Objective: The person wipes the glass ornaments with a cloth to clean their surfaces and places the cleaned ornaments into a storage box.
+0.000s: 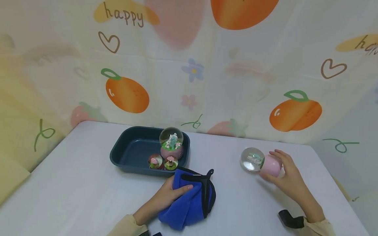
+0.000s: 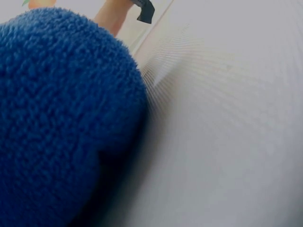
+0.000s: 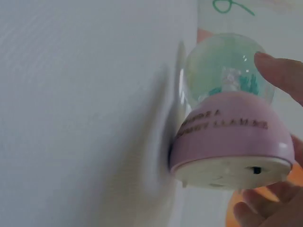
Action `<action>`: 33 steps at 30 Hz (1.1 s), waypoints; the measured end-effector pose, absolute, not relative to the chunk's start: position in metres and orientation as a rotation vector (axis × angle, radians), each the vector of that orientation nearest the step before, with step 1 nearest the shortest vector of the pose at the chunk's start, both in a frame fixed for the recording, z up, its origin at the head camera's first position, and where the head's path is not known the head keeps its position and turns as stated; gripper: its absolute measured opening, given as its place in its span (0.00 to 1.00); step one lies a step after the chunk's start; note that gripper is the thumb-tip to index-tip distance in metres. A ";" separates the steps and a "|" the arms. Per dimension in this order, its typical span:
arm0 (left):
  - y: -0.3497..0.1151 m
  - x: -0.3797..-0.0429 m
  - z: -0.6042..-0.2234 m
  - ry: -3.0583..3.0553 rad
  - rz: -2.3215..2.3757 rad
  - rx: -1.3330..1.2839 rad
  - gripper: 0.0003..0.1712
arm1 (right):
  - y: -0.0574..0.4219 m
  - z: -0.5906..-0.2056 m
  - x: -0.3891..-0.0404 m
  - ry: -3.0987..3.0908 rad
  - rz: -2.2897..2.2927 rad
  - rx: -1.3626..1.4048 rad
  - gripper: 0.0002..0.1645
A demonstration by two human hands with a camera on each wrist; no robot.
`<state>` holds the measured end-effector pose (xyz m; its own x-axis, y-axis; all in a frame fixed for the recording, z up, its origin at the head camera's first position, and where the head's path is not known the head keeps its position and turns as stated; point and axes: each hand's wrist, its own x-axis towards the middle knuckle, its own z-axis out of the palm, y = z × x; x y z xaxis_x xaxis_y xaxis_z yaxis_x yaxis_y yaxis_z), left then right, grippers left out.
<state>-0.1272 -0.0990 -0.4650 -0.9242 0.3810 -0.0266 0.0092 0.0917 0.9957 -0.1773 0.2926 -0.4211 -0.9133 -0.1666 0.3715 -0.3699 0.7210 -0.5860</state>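
My left hand grips a blue plush cloth with black edging and a small loop, just in front of the tray. The cloth's fuzzy pile fills the left side of the left wrist view and hides the fingers there. On the right of the table, my right hand holds a snow globe by its pink base, thumb and fingers on opposite sides. This globe lies tipped on its side, its clear ball pointing left. Lettering and a pale underside show on its base in the right wrist view.
A dark blue-green tray stands at the back left. At its right end are a large snow globe and two small ones. A printed fabric backdrop rises behind the white table.
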 end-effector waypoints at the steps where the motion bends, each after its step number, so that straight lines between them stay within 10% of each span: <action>1: -0.099 -0.127 -0.465 2.092 1.907 0.391 0.27 | 0.294 -0.422 -0.178 -2.676 0.998 0.387 0.49; 33: -0.101 -0.129 -0.461 2.115 1.922 0.397 0.25 | 0.274 -0.418 -0.171 -2.725 1.096 0.223 0.52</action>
<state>-0.1286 -0.1010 -0.4609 -0.9301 0.3672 -0.0054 0.0296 0.0894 0.9956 -0.1714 0.2740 -0.4178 -0.9694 -0.0661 0.2362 -0.2113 0.7141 -0.6673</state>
